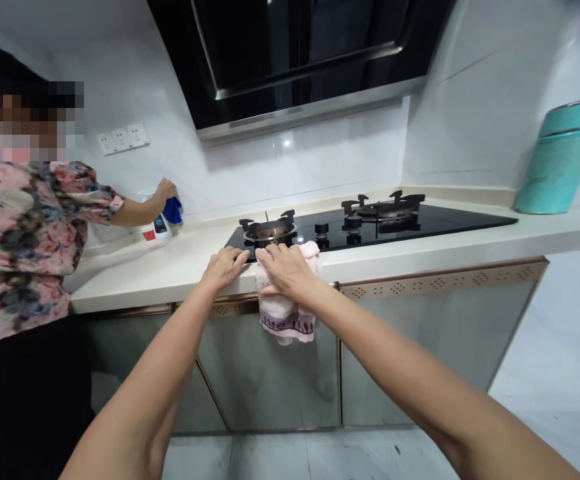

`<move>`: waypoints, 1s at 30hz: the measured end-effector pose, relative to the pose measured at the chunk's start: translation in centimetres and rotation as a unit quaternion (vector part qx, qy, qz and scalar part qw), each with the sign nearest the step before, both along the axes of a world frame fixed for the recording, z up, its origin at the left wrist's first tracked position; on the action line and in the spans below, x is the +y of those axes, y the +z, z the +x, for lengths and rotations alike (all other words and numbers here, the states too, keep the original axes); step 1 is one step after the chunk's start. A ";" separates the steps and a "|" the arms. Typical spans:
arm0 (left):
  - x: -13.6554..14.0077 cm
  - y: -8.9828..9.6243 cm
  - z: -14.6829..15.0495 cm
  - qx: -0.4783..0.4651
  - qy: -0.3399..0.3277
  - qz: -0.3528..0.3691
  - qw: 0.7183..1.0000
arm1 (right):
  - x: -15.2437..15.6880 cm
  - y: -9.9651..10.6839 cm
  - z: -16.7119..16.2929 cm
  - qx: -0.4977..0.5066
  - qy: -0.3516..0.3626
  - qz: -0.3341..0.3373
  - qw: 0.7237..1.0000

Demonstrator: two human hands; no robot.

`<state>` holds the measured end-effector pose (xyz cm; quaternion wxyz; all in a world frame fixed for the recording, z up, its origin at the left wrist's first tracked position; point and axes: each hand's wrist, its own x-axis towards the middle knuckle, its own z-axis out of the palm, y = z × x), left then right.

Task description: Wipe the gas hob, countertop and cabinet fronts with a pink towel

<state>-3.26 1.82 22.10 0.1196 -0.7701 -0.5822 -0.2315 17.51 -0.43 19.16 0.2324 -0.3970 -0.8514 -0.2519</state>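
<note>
My left hand (224, 267) lies on the counter's front edge, its fingers stretched toward the near left corner of the black gas stove (445, 223). Beside it, my right hand (290, 268) grips a pale pink towel (287, 325) at the stove's front edge. The towel drapes over the counter lip, and a purple band with lettering shows near its lower end. Just beyond my hands is the left burner (270, 230); the right burner (385, 208) sits farther back. Two black knobs (353, 225) stand between the burners.
At the left, another person in a floral top (25, 227) reaches over the counter (120, 280), holding a blue cloth (173, 210) by a white bottle (155, 230). A black range hood (300, 60) overhangs the stove. A turquoise container (560, 160) stands at the right.
</note>
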 end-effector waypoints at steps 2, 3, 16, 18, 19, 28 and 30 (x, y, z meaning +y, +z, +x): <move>0.0 0.2 -0.1 0.000 0.001 -0.004 1.000 | 0.4 -0.3 2.1 0.016 -0.001 -0.013 1.000; 0.0 0.2 -0.1 0.001 0.000 -0.006 1.000 | 0.7 -0.5 3.5 0.022 0.001 -0.019 1.000; -0.1 0.2 0.0 -0.009 -0.014 -0.013 1.000 | 3.9 -1.9 25.9 0.109 -0.139 -0.097 0.980; -0.2 0.1 0.2 -0.012 -0.017 -0.010 1.000 | 4.3 -1.8 27.2 0.107 -0.152 -0.110 0.976; -0.2 0.0 0.2 -0.015 -0.018 -0.008 1.000 | 4.4 -1.7 27.3 0.104 -0.158 -0.114 0.975; -0.5 0.0 0.9 -0.043 -0.009 -0.016 0.999 | 2.3 0.2 14.2 0.020 -0.083 -0.094 0.992; -0.5 0.1 0.7 -0.043 -0.011 -0.020 0.999 | 1.5 0.9 8.7 -0.028 -0.068 -0.074 0.995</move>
